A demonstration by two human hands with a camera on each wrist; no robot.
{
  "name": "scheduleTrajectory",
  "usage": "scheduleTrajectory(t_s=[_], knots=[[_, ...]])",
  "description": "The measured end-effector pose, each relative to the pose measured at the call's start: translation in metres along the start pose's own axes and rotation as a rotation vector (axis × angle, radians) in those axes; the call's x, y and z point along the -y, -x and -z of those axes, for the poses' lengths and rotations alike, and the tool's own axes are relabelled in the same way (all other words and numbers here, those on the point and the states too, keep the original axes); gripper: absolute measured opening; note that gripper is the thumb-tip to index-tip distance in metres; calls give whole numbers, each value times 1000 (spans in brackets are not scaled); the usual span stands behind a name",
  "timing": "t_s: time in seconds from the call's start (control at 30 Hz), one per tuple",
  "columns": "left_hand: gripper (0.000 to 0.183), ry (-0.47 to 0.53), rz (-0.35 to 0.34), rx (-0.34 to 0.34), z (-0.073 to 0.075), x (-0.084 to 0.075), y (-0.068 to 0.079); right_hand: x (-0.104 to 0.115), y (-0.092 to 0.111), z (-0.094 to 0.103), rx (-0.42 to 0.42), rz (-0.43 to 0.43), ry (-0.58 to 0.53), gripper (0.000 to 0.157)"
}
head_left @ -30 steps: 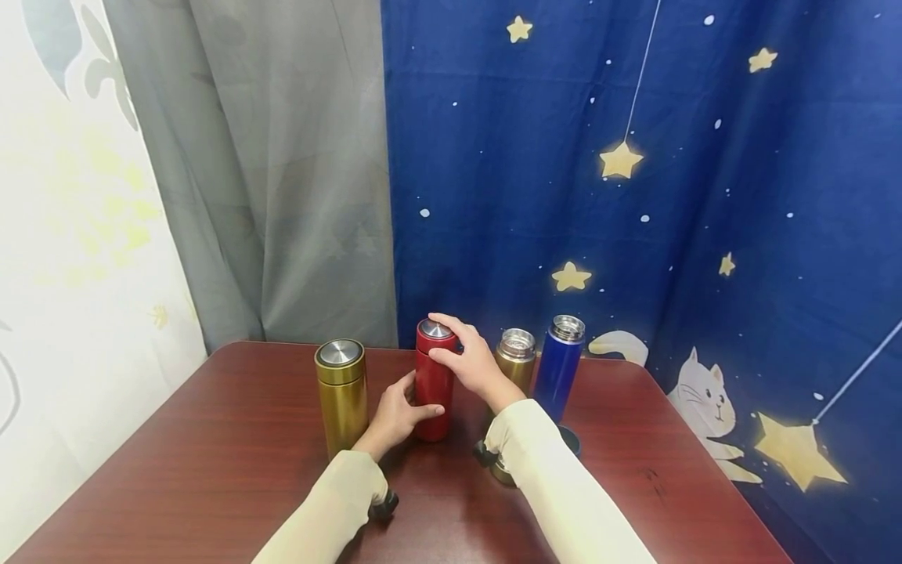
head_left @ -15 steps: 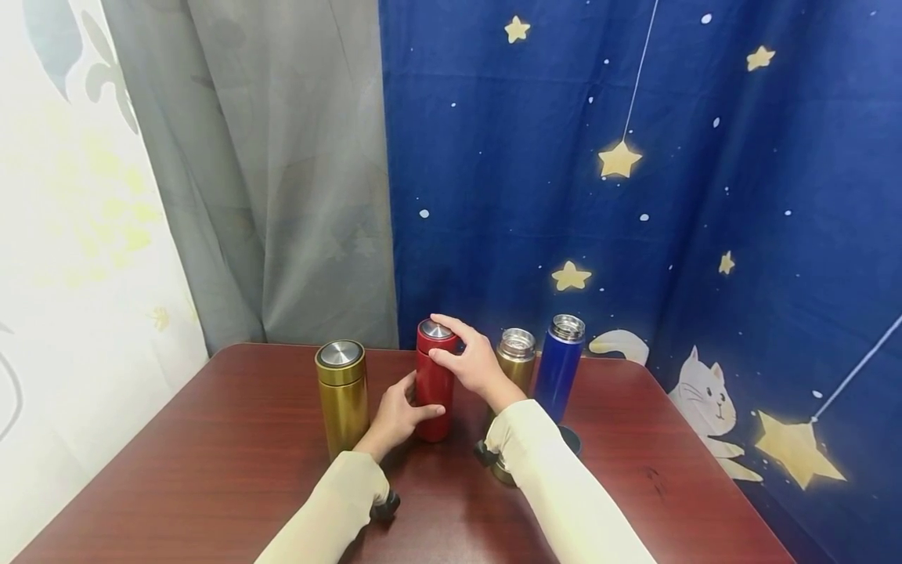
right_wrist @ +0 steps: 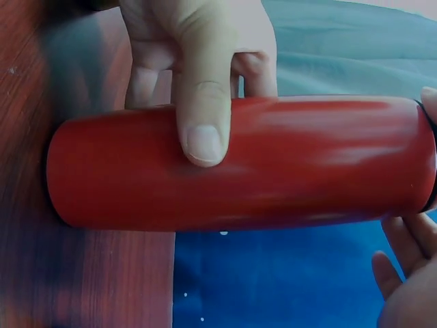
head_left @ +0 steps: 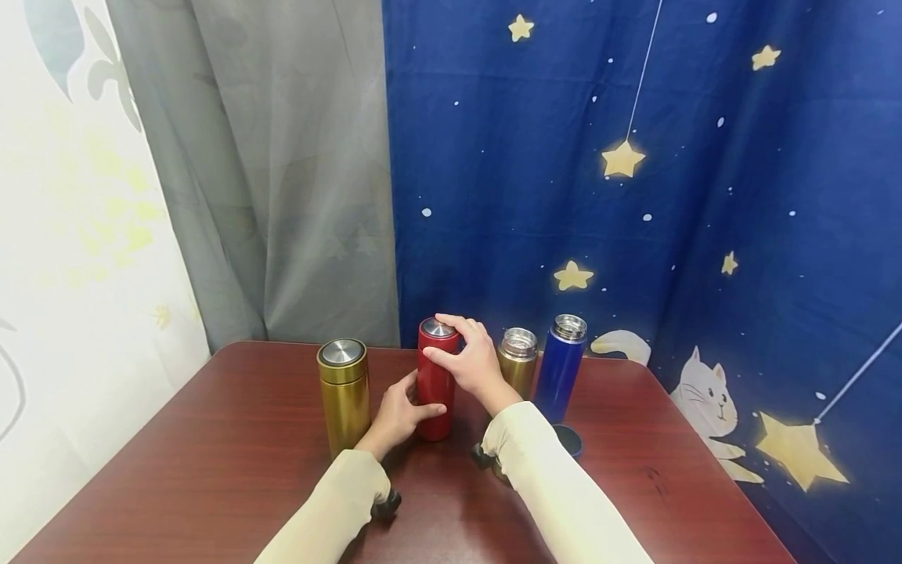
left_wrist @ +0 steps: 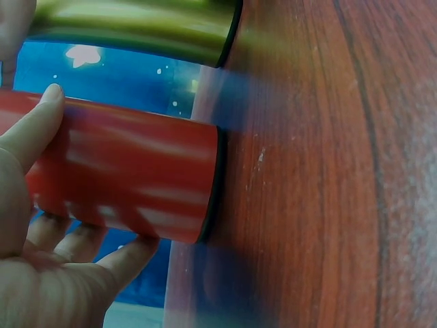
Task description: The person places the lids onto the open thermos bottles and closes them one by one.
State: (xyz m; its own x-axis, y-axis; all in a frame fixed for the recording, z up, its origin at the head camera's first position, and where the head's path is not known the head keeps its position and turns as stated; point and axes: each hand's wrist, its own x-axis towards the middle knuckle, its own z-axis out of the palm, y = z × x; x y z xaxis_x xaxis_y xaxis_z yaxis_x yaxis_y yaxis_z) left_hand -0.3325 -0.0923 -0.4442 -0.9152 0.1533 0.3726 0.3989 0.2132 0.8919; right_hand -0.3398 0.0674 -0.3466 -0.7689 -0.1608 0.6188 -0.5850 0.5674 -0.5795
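A red thermos (head_left: pixel 434 388) stands upright on the table, between both hands. My left hand (head_left: pixel 395 415) holds its body low down, thumb across the front and fingers behind, as the left wrist view also shows of the red thermos (left_wrist: pixel 136 171). Up at the top, my right hand (head_left: pixel 479 364) grips the lid (head_left: pixel 438 329), which is red with a silver disc. In the right wrist view only part of the right hand (right_wrist: pixel 416 294) appears at the lid end. A gold thermos (head_left: pixel 345 407) with its lid on stands left of the red one.
To the right, an uncapped gold thermos (head_left: pixel 517 370) and an uncapped blue thermos (head_left: pixel 559 384) stand near each other. A dark round lid (head_left: pixel 569 441) lies in front of the blue one, partly behind the right sleeve (head_left: pixel 543 462). Curtains (head_left: pixel 324 172) hang behind the table (head_left: pixel 211 439).
My right hand has turned slightly on the red thermos's lid, its thumb shifting a little left. The left hand keeps its hold, and the thermos stays in place.
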Motion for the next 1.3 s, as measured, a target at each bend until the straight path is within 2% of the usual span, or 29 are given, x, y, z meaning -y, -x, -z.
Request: scheduleTrajectory(t_s=[0.13, 0.3, 0.43, 0.6, 0.77, 0.93, 1.03, 1.13, 1.27, 1.3], knots=[[67, -2, -15, -2, -1, -11, 4, 3, 0, -4, -73, 33, 86, 58], [64, 12, -35, 20, 2, -33, 11, 6, 1, -8, -101, -14, 158, 61], [64, 9, -35, 15, 1, -22, 9, 8, 1, -9, -52, -51, 138, 64], [67, -7, -19, 4, -1, -2, 3, 7, 3, -6, 66, -78, -12, 62], [71, 6, -16, 11, 0, 2, 1, 3, 2, 2, 188, -55, -172, 66], [73, -6, -1, 12, 1, 1, 0, -1, -1, 12, 260, -23, -226, 66], [74, 9, 3, 7, 0, -1, -1, -3, -3, 16, 269, -7, -224, 65], [73, 25, 5, 8, 2, -14, 4, -5, -4, 15, 262, -3, -174, 66], [73, 24, 14, 4, 2, -14, 5, -6, -3, 13, 216, 6, -49, 67], [74, 24, 15, 0, 1, -10, 4, -6, -2, 12, 201, 11, -24, 67]])
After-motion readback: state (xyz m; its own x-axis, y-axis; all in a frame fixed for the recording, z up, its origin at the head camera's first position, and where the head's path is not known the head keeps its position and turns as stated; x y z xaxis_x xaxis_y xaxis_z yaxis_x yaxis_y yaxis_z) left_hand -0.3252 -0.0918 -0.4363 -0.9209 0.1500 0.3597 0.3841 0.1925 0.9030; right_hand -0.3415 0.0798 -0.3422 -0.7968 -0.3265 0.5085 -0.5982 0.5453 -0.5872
